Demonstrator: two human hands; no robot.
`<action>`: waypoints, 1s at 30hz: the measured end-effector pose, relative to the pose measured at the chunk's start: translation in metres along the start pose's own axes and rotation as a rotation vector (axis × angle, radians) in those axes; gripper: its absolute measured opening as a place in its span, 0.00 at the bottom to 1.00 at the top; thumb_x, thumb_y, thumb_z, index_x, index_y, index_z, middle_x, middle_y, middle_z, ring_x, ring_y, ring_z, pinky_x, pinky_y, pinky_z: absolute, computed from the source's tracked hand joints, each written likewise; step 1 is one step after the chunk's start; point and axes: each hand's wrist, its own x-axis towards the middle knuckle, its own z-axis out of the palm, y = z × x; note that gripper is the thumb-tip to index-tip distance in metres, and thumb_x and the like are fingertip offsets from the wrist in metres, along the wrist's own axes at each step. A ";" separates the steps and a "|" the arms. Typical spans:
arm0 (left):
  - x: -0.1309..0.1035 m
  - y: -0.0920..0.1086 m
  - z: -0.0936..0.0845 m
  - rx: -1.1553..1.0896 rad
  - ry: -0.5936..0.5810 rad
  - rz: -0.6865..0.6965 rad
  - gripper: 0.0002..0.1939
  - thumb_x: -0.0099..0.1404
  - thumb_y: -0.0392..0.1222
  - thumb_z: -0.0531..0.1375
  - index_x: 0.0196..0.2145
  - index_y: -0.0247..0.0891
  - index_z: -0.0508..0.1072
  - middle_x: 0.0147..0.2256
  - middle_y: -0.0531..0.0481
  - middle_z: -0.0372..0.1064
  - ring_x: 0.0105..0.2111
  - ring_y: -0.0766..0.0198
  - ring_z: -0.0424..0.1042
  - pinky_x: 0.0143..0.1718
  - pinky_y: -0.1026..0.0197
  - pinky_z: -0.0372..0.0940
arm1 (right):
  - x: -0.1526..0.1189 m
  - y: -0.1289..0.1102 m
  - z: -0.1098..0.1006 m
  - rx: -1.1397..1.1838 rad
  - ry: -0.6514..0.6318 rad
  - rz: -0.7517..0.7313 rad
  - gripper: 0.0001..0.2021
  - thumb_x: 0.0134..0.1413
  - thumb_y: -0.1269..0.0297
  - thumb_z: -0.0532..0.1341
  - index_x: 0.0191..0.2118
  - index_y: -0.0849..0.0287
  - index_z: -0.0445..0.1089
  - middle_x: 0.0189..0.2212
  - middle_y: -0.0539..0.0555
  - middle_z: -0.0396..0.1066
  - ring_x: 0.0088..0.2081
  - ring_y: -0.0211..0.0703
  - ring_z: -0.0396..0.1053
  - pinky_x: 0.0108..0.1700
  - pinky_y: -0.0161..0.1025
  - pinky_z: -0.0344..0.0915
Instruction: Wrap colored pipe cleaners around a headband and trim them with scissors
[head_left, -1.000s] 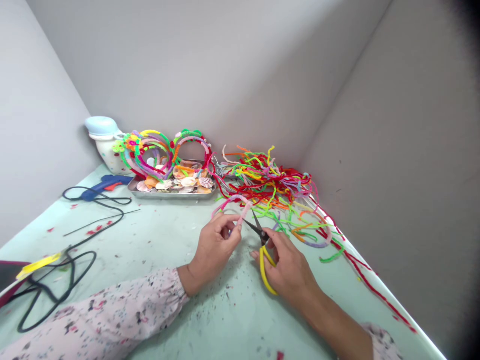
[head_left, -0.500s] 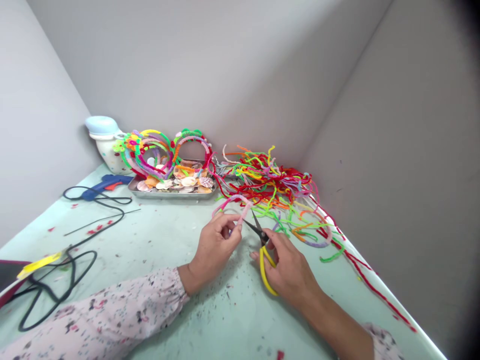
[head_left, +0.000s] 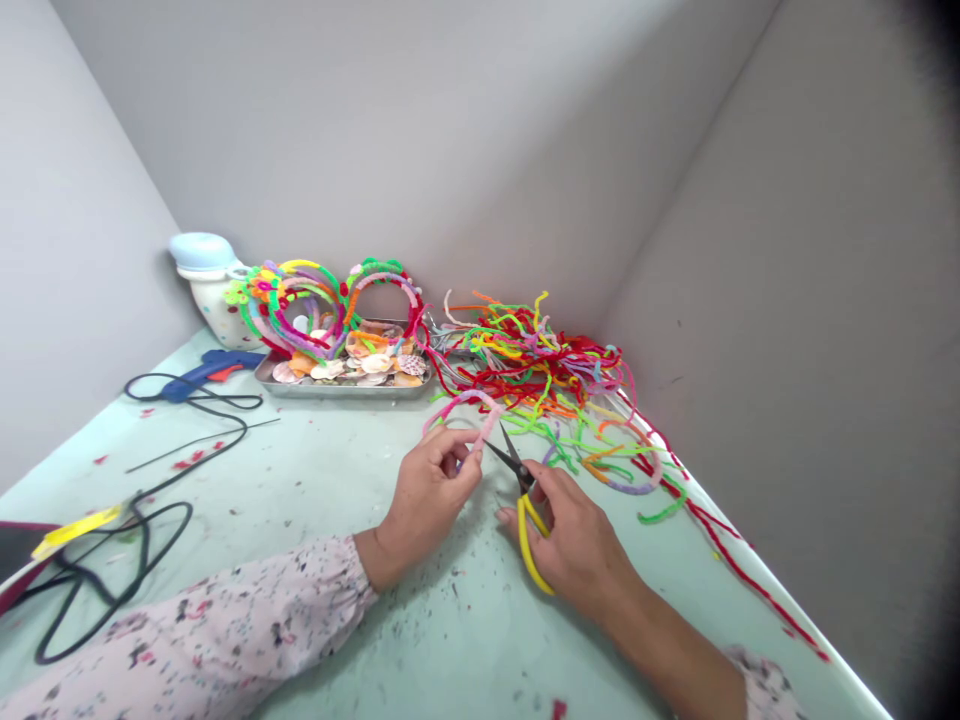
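Between the thumb and fingers of my left hand (head_left: 431, 495) is a pink fuzzy band (head_left: 491, 420), bent in a curve above the table. Yellow-handled scissors (head_left: 531, 540) are in my right hand (head_left: 581, 540), with their dark blades parted. The blade tips lie close beside the pink band; whether they touch it I cannot tell. The lower part of the band is hidden behind my left fingers.
Behind my hands, a metal tray (head_left: 345, 391) holds shells and colourful fuzzy headbands (head_left: 300, 300). A tangled pile of pipe cleaners (head_left: 525, 350) lies to its right. At left are a blue glue gun (head_left: 199, 378), black cable (head_left: 142, 495) and a white cup (head_left: 221, 305).
Both hands keep nearly the same pose. The view has shifted very slightly, and the scissors sit a touch further left.
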 end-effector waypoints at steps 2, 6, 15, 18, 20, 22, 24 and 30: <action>0.000 0.000 0.000 -0.007 0.001 0.000 0.10 0.61 0.37 0.58 0.40 0.37 0.75 0.27 0.54 0.64 0.23 0.71 0.60 0.23 0.69 0.56 | 0.000 0.000 0.000 0.005 0.003 -0.007 0.23 0.54 0.58 0.60 0.55 0.60 0.64 0.38 0.57 0.70 0.35 0.45 0.70 0.33 0.39 0.69; -0.001 0.000 0.000 -0.008 -0.001 0.000 0.10 0.61 0.38 0.58 0.40 0.37 0.75 0.26 0.55 0.63 0.23 0.71 0.60 0.24 0.69 0.56 | 0.000 0.000 0.001 0.013 0.016 -0.014 0.22 0.54 0.59 0.60 0.55 0.59 0.64 0.38 0.57 0.71 0.35 0.45 0.70 0.34 0.39 0.69; 0.000 0.001 0.000 -0.009 0.003 -0.010 0.10 0.61 0.38 0.58 0.39 0.37 0.75 0.26 0.55 0.64 0.22 0.71 0.60 0.23 0.68 0.57 | -0.001 -0.001 0.000 0.022 -0.035 0.010 0.23 0.55 0.57 0.60 0.55 0.60 0.63 0.38 0.57 0.70 0.37 0.47 0.70 0.36 0.41 0.69; 0.000 0.001 0.000 -0.009 0.003 -0.006 0.10 0.61 0.37 0.58 0.39 0.37 0.75 0.26 0.55 0.64 0.23 0.71 0.60 0.24 0.68 0.57 | 0.000 -0.002 -0.001 0.035 -0.032 0.016 0.23 0.55 0.57 0.60 0.55 0.60 0.63 0.39 0.58 0.70 0.38 0.47 0.70 0.36 0.41 0.69; 0.000 0.001 0.000 0.001 0.000 -0.006 0.10 0.61 0.37 0.58 0.40 0.37 0.75 0.27 0.54 0.64 0.23 0.71 0.60 0.24 0.68 0.57 | 0.000 -0.002 -0.001 0.041 -0.025 0.021 0.23 0.55 0.57 0.60 0.55 0.60 0.63 0.39 0.58 0.69 0.37 0.47 0.70 0.37 0.41 0.69; 0.000 0.000 0.000 0.011 -0.004 -0.007 0.10 0.61 0.37 0.58 0.40 0.37 0.75 0.26 0.55 0.64 0.23 0.71 0.60 0.24 0.68 0.57 | 0.000 -0.001 -0.001 0.042 -0.017 0.024 0.23 0.55 0.57 0.60 0.55 0.60 0.62 0.40 0.57 0.69 0.37 0.46 0.70 0.38 0.41 0.69; 0.000 0.000 0.000 0.013 -0.007 -0.007 0.10 0.61 0.37 0.58 0.40 0.37 0.75 0.26 0.55 0.64 0.23 0.71 0.60 0.24 0.68 0.57 | 0.000 -0.001 0.000 0.044 -0.022 0.021 0.23 0.55 0.57 0.60 0.56 0.60 0.62 0.39 0.57 0.69 0.38 0.46 0.70 0.38 0.41 0.69; 0.000 0.002 -0.001 -0.003 -0.010 -0.011 0.10 0.61 0.38 0.58 0.40 0.36 0.75 0.26 0.55 0.63 0.23 0.71 0.60 0.24 0.68 0.57 | 0.000 -0.001 0.002 0.036 -0.048 0.026 0.24 0.55 0.56 0.61 0.56 0.60 0.63 0.38 0.57 0.70 0.39 0.48 0.70 0.38 0.41 0.69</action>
